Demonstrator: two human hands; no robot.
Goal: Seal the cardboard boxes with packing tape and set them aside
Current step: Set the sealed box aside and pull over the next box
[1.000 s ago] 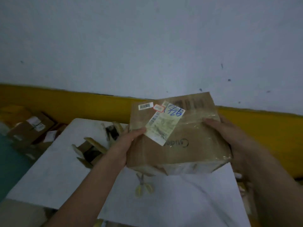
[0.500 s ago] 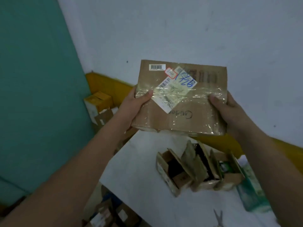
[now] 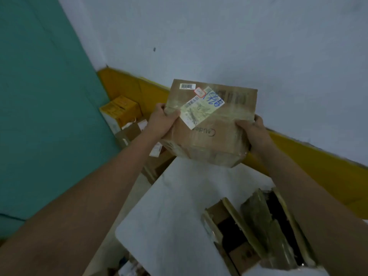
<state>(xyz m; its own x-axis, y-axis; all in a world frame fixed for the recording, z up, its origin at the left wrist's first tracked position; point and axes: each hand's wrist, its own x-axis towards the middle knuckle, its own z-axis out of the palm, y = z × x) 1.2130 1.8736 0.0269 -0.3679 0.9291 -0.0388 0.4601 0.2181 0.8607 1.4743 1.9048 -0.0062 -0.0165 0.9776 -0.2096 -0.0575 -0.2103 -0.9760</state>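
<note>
A taped brown cardboard box point(image 3: 223, 134) with a shipping label and blue writing on top hangs in the air beyond the far left corner of the white table point(image 3: 169, 216). My left hand point(image 3: 161, 121) grips its left edge, thumb on top. My right hand point(image 3: 253, 132) grips its right edge the same way. Clear tape runs across the top of the box. An open cardboard box point(image 3: 254, 234) with raised flaps stands on the table at the lower right, partly behind my right forearm.
Several cardboard boxes point(image 3: 127, 134), one yellow point(image 3: 119, 110), are piled on the floor in the corner between the teal wall point(image 3: 39, 106) and the white wall with a yellow base band point(image 3: 310, 154). More packages lie under the table's near left edge.
The view has swung left and down. The held box has dropped lower and tilted, now over the corner pile past the table's far left corner. Both hands keep their grip.
</note>
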